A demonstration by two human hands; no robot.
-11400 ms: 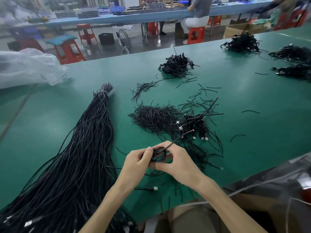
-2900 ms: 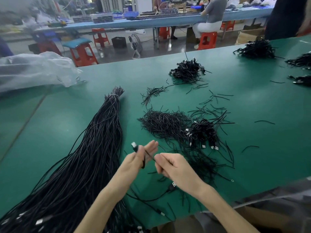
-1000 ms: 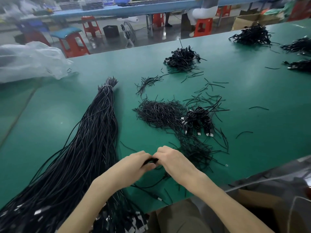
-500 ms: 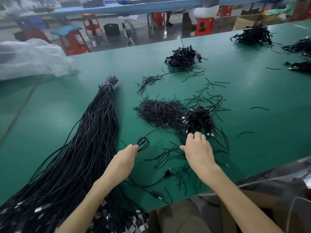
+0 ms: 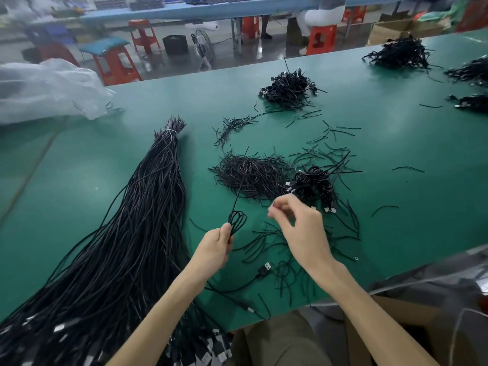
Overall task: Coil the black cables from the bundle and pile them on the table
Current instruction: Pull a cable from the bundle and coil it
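Factory floor: green worktable [image 5: 396,154], red stools [image 5: 320,39] (cable piles [image 5: 289,88]).

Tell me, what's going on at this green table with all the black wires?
A person is coiling black cables by hand. The left hand pinches a small coiled cable above the green table; the right hand hovers beside it, too blurred to show whether it holds anything. The long bundle lies to the left, a pile of finished coils just ahead.

I can read no text, label, brand or number from here. The pale plug ends of the cable bundle [image 5: 148,207] at the near edge of the desk [image 5: 396,154] are smeared. The cardboard box [image 5: 388,29] beyond the desk is too blurred to show any print.
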